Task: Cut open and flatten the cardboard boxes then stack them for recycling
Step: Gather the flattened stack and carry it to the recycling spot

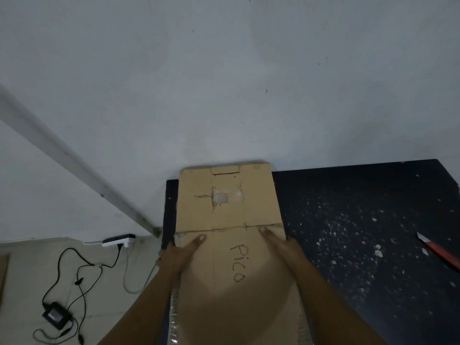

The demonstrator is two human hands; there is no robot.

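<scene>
A flattened brown cardboard box (231,210) lies on the left part of a black table (361,195), its far end against the wall. "Pico" is written on it, and torn tape shows near the far end. More cardboard edges show beneath it near the bottom of the view. My left hand (183,250) lies on its left side with the thumb on top and the fingers over the left edge. My right hand (278,245) rests flat on its right side, fingers straight along the surface.
A red-handled utility knife (438,251) lies at the table's right edge, blade out. White specks cover the tabletop. On the floor at left are a power strip (119,240), black cables and an adapter (56,316). A grey wall stands behind the table.
</scene>
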